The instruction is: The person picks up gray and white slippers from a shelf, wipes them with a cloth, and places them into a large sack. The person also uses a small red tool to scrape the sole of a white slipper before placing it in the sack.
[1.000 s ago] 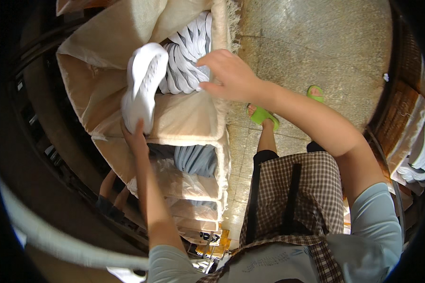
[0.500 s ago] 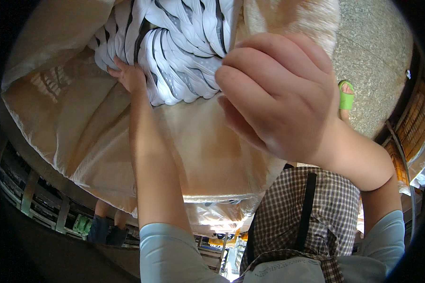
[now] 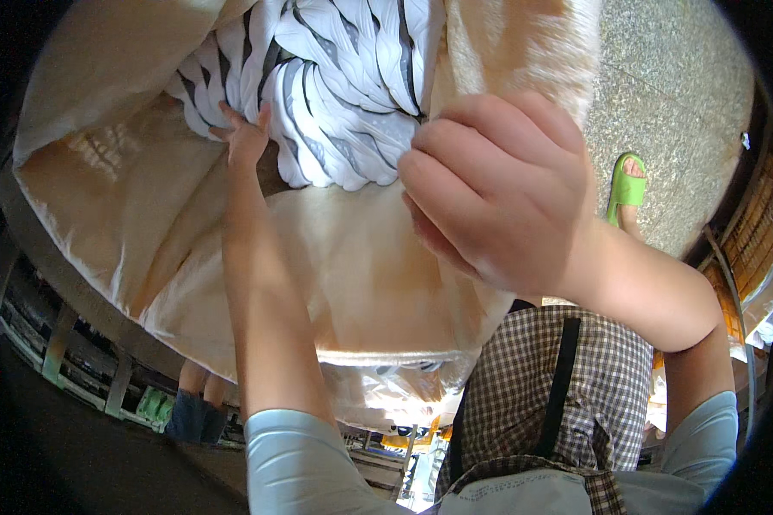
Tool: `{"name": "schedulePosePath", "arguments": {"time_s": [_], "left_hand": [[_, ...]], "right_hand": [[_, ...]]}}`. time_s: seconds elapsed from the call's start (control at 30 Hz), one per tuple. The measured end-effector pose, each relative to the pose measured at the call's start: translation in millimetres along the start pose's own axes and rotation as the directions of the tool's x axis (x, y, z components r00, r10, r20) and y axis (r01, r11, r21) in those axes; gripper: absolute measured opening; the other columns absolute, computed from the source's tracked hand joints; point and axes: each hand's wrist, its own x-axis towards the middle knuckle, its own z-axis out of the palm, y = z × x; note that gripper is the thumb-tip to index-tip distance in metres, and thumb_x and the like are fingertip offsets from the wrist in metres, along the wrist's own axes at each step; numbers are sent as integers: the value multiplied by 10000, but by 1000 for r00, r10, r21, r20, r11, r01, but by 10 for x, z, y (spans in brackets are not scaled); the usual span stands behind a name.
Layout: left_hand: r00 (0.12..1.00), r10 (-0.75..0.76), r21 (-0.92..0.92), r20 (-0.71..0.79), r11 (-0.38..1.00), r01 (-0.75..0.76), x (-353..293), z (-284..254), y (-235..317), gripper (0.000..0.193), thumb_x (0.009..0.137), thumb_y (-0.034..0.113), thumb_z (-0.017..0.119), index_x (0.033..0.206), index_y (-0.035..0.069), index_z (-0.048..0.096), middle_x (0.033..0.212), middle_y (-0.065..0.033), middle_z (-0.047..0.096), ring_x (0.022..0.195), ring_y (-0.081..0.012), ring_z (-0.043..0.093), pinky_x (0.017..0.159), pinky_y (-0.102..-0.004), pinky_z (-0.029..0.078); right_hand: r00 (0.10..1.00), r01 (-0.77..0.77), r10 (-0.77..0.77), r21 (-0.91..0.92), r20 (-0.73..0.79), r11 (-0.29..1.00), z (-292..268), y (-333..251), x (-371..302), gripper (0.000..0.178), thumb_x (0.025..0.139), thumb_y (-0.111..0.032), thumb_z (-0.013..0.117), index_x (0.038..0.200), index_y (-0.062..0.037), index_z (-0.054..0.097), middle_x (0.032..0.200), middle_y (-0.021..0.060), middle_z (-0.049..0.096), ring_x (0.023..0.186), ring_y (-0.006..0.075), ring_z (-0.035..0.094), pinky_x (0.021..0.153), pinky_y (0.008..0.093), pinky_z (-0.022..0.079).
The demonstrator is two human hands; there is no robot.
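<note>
White-and-grey ridged shoe soles (image 3: pixel 335 94), stacked in tan woven sack (image 3: pixel 146 197); left hand (image 3: pixel 245 137) now fingers spread on them; right hand (image 3: pixel 498 189) risen close, curled, apparently gripping sack rim.

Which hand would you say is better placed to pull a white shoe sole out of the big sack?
Probably the left hand: its fingertips already touch the white shoe soles inside the tan sack. The right hand is curled near the sack's edge, close to the camera, apparently gripping the fabric.
</note>
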Motion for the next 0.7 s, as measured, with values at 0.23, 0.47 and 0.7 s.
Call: {"name": "schedulePosePath", "arguments": {"time_s": [0.23, 0.47, 0.7], "left_hand": [[877, 58, -360, -478, 898, -255, -1053, -446, 828, 826, 800, 366, 625, 1386, -6, 178, 1408, -279, 196, 1288, -393, 272, 1060, -465, 222], [891, 247, -691, -381, 565, -452, -4317, -1538, 1179, 752, 759, -85, 569, 1375, 9, 148, 1385, -172, 246, 1295, -302, 264, 1070, -410, 220], [696, 673, -810, -249, 250, -531, -6258, -3134, 943, 466, 720, -123, 579, 1159, 19, 518, 1140, -183, 562, 1073, -245, 550, 917, -373, 419]], "right_hand": [[999, 29, -29, -6, 19, 1000, 75, -139, 53, 191, 649, -215, 632, 773, -79, 582, 818, 36, 561, 853, 201, 520, 770, 341, 390], [935, 139, -168, 115, 312, 984, -212, -756, -109, 257, 735, -286, 593, 888, -82, 625, 994, 99, 562, 974, 269, 517, 833, 408, 386], [434, 24, 35, -51, 900, 998, -1111, -1246, -1596, 229, 735, -190, 557, 932, -80, 594, 914, 141, 607, 838, 321, 607, 715, 420, 484]]}}
